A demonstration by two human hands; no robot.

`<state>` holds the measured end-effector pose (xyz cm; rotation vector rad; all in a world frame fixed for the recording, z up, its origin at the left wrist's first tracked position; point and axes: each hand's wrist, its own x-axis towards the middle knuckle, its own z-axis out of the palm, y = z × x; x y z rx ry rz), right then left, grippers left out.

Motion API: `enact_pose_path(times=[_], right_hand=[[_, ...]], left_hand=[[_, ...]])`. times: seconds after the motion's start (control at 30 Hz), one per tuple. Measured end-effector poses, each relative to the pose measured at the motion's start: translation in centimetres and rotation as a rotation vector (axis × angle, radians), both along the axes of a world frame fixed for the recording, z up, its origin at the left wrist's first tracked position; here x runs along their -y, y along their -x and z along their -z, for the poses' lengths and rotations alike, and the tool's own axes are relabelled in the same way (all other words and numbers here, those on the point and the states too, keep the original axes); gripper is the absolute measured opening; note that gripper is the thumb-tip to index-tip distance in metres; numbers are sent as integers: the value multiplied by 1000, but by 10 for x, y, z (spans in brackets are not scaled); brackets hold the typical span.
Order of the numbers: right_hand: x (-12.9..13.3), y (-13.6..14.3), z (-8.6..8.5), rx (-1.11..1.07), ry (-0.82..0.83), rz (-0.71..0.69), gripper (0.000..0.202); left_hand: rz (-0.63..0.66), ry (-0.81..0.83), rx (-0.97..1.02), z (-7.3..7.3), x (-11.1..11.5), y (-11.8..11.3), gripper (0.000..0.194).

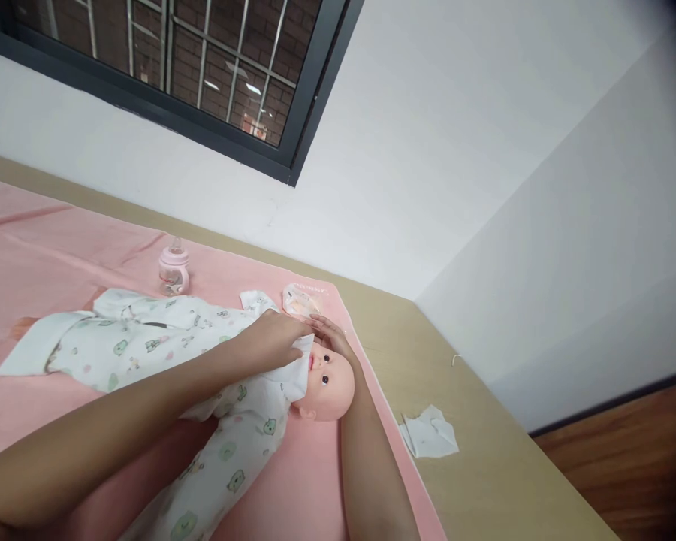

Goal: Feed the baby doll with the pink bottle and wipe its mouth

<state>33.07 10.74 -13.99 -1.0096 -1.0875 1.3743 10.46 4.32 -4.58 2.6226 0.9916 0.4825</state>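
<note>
White cloth point(296, 373) pressed by left hand point(276, 340) against doll's point(327, 383) chin.

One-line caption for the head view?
Left hand and right hand hold a cloth at a doll on a pink mat.

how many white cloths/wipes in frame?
2. One white cloth held in the left hand at the doll's chin; one crumpled wipe on the bare tabletop. Others may be hidden.

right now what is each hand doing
Left hand: closed on a white cloth at the doll's chin.
Right hand: open, resting on the doll's head.
</note>
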Motion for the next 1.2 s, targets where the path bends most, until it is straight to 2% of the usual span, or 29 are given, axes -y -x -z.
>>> enact_pose_path(times=[0.63, 0.83, 1.03, 1.2], right_hand=[[3, -1, 2, 21, 1, 10, 41], [2, -3, 4, 36, 26, 16, 26], [0, -6, 5, 46, 41, 9, 27], [4, -4, 4, 41, 20, 18, 25]], left_hand=[[-28, 3, 46, 5, -10, -3, 15], [49, 132, 188, 7, -9, 0, 7], [87, 204, 70, -2, 2, 2, 7], [62, 170, 103, 6, -2, 1, 6]])
